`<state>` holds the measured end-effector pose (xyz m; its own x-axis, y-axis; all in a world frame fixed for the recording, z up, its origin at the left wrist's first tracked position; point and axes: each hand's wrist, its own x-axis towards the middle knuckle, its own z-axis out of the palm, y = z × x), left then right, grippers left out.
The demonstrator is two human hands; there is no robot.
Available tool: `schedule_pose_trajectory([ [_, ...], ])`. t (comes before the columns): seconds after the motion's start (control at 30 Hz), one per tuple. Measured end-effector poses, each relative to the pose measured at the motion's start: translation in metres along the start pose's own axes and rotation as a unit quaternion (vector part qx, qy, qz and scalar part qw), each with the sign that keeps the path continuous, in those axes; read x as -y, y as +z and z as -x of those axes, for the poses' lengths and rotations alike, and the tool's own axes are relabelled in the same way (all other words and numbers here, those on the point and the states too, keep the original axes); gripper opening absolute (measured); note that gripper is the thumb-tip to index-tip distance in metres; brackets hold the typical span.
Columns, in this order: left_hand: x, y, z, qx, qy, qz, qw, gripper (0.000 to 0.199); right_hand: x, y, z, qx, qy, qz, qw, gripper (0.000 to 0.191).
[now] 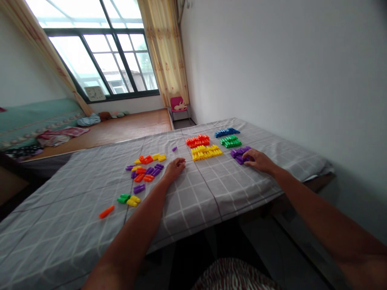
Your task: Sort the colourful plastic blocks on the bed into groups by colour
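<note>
My right hand (258, 160) is at the purple pile (239, 153), thumb and fingers bent round a purple plastic piece (247, 159) at its right edge. The fingertips partly cover this piece. My left hand (175, 169) rests on the cloth with its fingers curled, and no piece shows in it. It lies just right of a loose mix of small tube-like plastic pieces in purple, orange and yellow (140, 171). Between the hands, yellow pieces (207, 152) are stacked in rows. Behind them lie stacked orange-red pieces (197, 141), green pieces (230, 141) and blue pieces (226, 132).
A grey checked cloth (193, 193) covers the table. Nearer left lie green pieces (123, 198), yellow pieces (133, 201) and one orange piece (107, 212). A single purple piece (174, 149) lies apart farther back. The white wall (272, 72) borders the right side.
</note>
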<state>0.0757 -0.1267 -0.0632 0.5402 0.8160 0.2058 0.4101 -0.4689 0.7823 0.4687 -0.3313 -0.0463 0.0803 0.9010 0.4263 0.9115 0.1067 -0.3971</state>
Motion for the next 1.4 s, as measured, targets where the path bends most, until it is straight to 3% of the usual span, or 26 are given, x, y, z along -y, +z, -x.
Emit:
schedule_pose_trajectory([
  [0.27, 0.0, 0.003, 0.001, 0.003, 0.012, -0.023, 1.0, 0.033, 0.002, 0.011, 0.001, -0.029, 0.022, 0.019, 0.999, 0.015],
  [0.43, -0.011, 0.003, 0.012, -0.007, 0.027, -0.067, 0.997, 0.028, 0.011, 0.012, -0.002, -0.043, -0.015, 0.051, 0.998, 0.028],
  [0.53, -0.018, 0.006, 0.014, -0.015, 0.036, -0.077, 0.996, 0.027, 0.045, 0.025, -0.017, -0.031, -0.047, 0.038, 0.998, 0.034],
  [0.67, -0.023, 0.006, 0.011, -0.038, 0.057, -0.121, 0.99, 0.027, 0.118, 0.065, -0.044, 0.082, -0.139, -0.022, 0.987, 0.028],
  [0.8, -0.017, -0.026, 0.014, -0.051, 0.041, -0.214, 0.975, 0.028, 0.166, 0.11, -0.065, 0.155, -0.207, -0.054, 0.964, 0.021],
  [0.93, -0.004, -0.08, 0.035, -0.057, -0.046, -0.332, 0.941, 0.031, 0.171, 0.135, -0.07, 0.126, -0.202, -0.092, 0.967, 0.022],
  [1.03, 0.003, -0.106, 0.049, -0.016, -0.11, -0.402, 0.909, 0.041, 0.165, 0.139, -0.069, 0.111, -0.192, -0.121, 0.968, 0.022],
  [1.1, 0.004, -0.111, 0.051, 0.005, -0.108, -0.42, 0.901, 0.04, 0.162, 0.139, -0.068, 0.111, -0.198, -0.137, 0.964, 0.022],
  [1.2, -0.002, -0.101, 0.043, 0.038, -0.047, -0.398, 0.916, 0.04, 0.161, 0.136, -0.068, 0.109, -0.197, -0.154, 0.962, 0.022],
  [1.3, -0.017, -0.082, 0.033, 0.135, 0.037, -0.327, 0.935, 0.06, 0.16, 0.133, -0.068, 0.106, -0.183, -0.159, 0.964, 0.021],
  [1.4, -0.034, -0.064, 0.029, 0.238, 0.11, -0.243, 0.934, 0.07, 0.158, 0.132, -0.069, 0.086, -0.15, -0.154, 0.973, 0.019],
])
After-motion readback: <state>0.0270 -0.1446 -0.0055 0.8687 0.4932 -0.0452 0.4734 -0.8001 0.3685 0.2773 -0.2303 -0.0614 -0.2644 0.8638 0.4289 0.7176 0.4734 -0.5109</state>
